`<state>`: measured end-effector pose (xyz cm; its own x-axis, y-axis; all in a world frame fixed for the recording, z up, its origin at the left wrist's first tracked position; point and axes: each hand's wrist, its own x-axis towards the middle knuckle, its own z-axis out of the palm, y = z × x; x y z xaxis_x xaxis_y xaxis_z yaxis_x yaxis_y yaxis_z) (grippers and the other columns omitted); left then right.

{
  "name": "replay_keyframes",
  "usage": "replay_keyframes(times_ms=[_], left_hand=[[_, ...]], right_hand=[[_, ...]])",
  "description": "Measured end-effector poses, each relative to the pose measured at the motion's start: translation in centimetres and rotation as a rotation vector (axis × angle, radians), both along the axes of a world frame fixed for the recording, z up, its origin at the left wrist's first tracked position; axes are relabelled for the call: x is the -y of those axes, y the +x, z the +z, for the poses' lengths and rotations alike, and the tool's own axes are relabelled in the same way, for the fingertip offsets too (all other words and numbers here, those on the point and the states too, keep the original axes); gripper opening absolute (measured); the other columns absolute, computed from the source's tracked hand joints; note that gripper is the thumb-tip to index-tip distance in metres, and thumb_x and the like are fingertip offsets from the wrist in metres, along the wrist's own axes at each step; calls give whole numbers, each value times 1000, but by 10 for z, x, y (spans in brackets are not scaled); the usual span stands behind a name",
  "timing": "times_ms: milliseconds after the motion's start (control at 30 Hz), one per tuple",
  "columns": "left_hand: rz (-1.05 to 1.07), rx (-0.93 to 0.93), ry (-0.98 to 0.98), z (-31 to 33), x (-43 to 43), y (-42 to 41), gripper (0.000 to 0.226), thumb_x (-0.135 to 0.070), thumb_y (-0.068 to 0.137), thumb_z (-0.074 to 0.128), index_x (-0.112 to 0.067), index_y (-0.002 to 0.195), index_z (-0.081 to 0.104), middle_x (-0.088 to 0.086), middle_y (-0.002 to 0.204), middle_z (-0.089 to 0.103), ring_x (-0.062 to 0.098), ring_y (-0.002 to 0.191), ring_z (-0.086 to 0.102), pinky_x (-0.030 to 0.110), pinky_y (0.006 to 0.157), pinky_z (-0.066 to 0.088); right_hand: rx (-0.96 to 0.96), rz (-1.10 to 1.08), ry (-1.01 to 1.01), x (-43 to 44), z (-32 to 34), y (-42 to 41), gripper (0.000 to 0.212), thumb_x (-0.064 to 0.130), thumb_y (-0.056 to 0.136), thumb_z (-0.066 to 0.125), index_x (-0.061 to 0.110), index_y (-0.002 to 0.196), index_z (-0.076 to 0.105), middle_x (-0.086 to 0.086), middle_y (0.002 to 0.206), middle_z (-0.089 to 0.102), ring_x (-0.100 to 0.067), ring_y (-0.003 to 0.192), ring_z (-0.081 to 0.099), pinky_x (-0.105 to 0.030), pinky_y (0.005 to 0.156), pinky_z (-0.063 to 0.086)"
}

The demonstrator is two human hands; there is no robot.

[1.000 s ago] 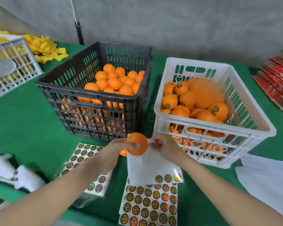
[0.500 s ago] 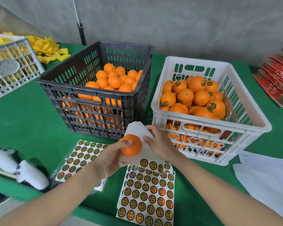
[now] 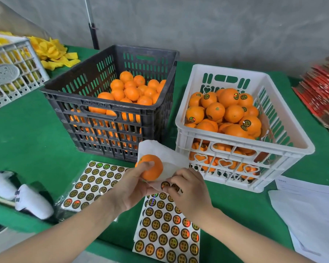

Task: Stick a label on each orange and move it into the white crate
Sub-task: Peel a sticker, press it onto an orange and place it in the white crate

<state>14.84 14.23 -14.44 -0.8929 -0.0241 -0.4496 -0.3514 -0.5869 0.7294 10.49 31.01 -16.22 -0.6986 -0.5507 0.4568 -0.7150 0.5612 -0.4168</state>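
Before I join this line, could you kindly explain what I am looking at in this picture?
There is no machine here: a person works with two bare hands, and the single picture comes from a camera worn on the head, looking forward and down. On the green table stand a black crate of oranges with no labels showing and a white crate of labelled ones. In front lie a label sheet and a second sheet to its left; white papers lie at the right. The left hand holds an orange, with no label showing on it. The right hand pinches at the label sheet, whose bare white top curls up behind the orange.
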Motion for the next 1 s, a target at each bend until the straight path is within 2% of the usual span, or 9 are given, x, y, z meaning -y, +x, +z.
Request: replay_keyframes(times_ms=[133,200,333,433,533,633,700,833,1000], left_hand=[[6,47,-19,-2,-2,-2,65,-27,69,69,5,122,48,24,99,70,34,83,71,38,66,59],[10,62,-24,-3,-3,-2,71,-28,66,70,6,124,47,25,101,69,34,81,71,37,63,59],[24,97,-4,-6,-4,-3,79,-29,65,71,2,131,41,30,114,62,36,80,71,38,61,59],[0,95,-23,-7,-4,-3,82,-30,62,74,3,130,41,30,114,63,37,83,71,39,63,59],[-41,100,-35,-8,-1,-4,73,-30,67,71,1,127,44,27,109,67,37,86,70,41,67,60],[-77,112,-35,-8,6,-4,61,-33,74,68,-4,124,47,20,97,72,33,85,72,40,66,59],[-119,119,-54,-6,9,-4,69,-43,70,77,-8,122,48,15,91,74,28,82,72,38,64,58],[-235,87,-197,-3,10,-5,115,-60,28,91,-8,123,54,14,105,73,26,93,71,37,71,58],[-327,50,-289,0,8,-6,107,-71,27,85,-15,116,61,9,108,73,23,101,69,37,87,55]], right_hand=[[-12,26,-37,-3,-1,2,3,16,71,73,13,70,72,3,70,63,-18,65,59,-23,67,44],[24,20,-45,-4,-2,3,5,10,71,68,13,71,72,3,70,63,-18,66,59,-24,70,43],[108,20,-64,-4,-2,5,14,-2,66,75,11,70,70,2,71,64,-20,68,58,-20,72,37],[201,30,-85,-2,-1,5,14,-2,70,71,11,67,67,5,71,60,-11,72,52,-17,74,34],[371,41,-145,-3,1,5,10,3,77,67,11,70,65,12,74,55,-6,75,49,-18,76,37],[576,102,-328,-5,20,-1,7,22,77,62,17,72,60,8,75,58,-3,74,50,-13,71,40],[667,141,-392,-6,36,-13,9,30,73,58,21,72,58,6,84,61,-2,78,53,-13,72,40],[777,269,-264,-5,56,-35,5,20,75,59,23,71,59,5,107,60,-5,100,56,-20,83,46],[756,400,-101,-1,63,-41,11,18,80,59,27,73,57,2,113,56,-7,108,53,-28,90,49]])
